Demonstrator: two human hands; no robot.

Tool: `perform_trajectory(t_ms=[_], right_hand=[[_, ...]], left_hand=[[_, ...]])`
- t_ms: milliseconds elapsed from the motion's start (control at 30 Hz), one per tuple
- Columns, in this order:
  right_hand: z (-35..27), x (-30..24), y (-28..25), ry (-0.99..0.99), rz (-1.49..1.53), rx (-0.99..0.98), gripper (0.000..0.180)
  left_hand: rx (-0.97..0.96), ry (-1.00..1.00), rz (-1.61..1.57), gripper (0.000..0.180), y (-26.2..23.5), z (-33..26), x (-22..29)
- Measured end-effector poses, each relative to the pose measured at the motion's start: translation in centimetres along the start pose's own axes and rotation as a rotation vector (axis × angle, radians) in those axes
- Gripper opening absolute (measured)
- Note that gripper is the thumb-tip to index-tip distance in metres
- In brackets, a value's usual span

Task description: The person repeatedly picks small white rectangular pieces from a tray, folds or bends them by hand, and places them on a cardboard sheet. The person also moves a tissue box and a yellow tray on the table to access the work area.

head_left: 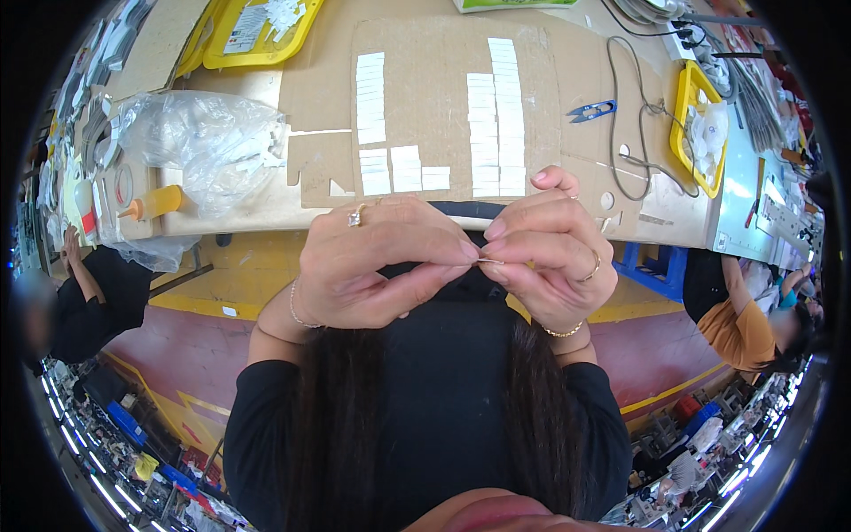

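Note:
My left hand point(381, 257) and my right hand point(554, 257) meet in front of my chest, just off the table's near edge. Thumb and index finger are pinched together on each. Between the fingertips is a small thin pale piece point(490, 261), seen nearly edge-on; its kind is too small to tell. Beyond the hands, a brown cardboard sheet point(425, 97) bears columns of small white rectangular pieces, with a tall column point(507, 115) on the right and a shorter column point(370, 97) on the left.
Blue thread snips point(592, 111) lie right of the cardboard, beside a looped grey cord point(613, 80). A yellow tray point(683, 133) stands at the right, another yellow tray point(297, 53) at the far left. A clear plastic bag point(199, 142) and a yellow bottle point(160, 202) lie at the left. People sit on both sides.

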State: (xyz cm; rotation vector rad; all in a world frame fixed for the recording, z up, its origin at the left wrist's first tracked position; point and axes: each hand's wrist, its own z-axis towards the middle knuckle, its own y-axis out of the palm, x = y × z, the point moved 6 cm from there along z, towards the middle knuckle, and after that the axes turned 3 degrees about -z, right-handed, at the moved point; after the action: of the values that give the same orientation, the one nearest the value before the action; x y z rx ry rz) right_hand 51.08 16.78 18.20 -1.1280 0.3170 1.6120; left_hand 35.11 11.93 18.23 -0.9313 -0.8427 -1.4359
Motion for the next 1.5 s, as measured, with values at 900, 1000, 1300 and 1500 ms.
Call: perform_trajectory(t_ms=[900, 1000, 1300, 1500], right_hand=[[-1.0, 4.2, 1.9, 0.447, 0.373, -0.025, 0.008], [-1.1, 4.8, 2.2, 0.413, 0.254, -0.037, 0.011], [-2.4, 8.1, 2.8, 0.504, 0.264, 0.003, 0.041], [-2.3, 8.5, 2.2, 0.468, 0.062, 0.000, 0.025]], left_hand=[[0.150, -0.560, -0.288, 0.015, -0.6, -1.4, -3.4], [0.073, -0.596, -0.161, 0.016, -0.9, -1.2, -4.1], [0.299, -0.607, 0.156, 0.018, -7.5, -0.1, -8.2], [0.672, -0.056, 0.570, 0.027, -21.8, 5.3, -14.2]])
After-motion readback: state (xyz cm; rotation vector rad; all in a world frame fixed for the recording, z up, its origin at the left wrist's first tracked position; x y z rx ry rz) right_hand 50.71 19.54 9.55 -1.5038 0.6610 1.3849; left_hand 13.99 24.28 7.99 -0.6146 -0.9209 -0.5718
